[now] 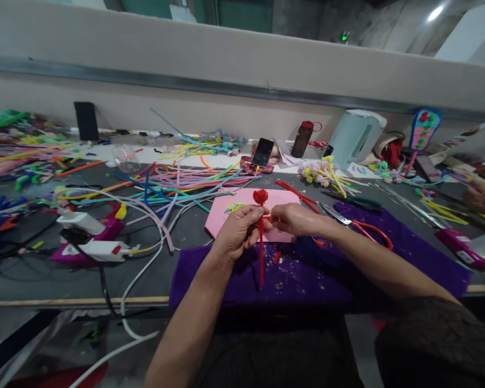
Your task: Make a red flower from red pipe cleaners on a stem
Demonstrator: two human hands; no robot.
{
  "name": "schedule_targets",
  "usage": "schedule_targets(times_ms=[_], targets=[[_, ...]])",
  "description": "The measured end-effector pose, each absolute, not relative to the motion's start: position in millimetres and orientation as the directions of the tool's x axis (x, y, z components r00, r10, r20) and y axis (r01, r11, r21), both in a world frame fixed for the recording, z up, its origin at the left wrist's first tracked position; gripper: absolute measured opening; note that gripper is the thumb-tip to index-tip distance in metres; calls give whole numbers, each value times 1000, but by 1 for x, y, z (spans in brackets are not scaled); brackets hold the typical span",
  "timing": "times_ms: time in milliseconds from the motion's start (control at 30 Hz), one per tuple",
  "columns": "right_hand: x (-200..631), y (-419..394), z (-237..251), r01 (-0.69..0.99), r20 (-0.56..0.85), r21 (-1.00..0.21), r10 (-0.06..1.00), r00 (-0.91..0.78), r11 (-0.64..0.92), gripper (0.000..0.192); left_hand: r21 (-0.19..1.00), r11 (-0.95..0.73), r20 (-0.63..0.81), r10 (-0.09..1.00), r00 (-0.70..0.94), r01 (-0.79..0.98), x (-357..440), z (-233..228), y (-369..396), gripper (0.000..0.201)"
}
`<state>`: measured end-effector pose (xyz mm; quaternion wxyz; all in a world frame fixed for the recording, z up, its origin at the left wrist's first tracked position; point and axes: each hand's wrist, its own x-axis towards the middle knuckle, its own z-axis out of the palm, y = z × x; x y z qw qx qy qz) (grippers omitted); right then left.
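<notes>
The red pipe-cleaner stem with a curled red flower head (261, 231) stands upright over the purple felt cloth (307, 280), pinched by the closed fingers of the left hand (242, 229), while the right hand (297, 218) grips a short red piece beside it. Behind lies a pink foam sheet (234, 213) (scraps on it), with red-handled scissors (358, 223) just right. Loose multicoloured pipe cleaners (178, 180) sprawl left; a dark bottle with a red cap (303, 138) stands farther back, contents unseen.

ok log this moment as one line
left hand: grips red pipe-cleaner flower | right hand: pinches its stem | under: purple cloth, pink sheet
</notes>
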<state>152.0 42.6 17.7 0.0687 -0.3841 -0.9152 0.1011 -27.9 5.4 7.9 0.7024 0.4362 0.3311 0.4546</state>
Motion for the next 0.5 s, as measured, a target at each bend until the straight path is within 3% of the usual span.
schedule_targets(times_ms=[100,233,333,500], targets=[[160,40,27,609,103,-493,737,-668,622,11,909,236,-93,919,384,-345,-28,9,5,28],[169,40,26,393,85,-821,770,-632,414,17,908,276,-144,911,385,-315,-28,7,8,25],[172,39,21,266,88,-915,792,-604,304,19,918,275,-156,912,379,-284,-27,5,9,23],[170,32,20,185,100,-955,842,-530,230,18,938,250,-146,913,380,-241,-23,2,10,23]])
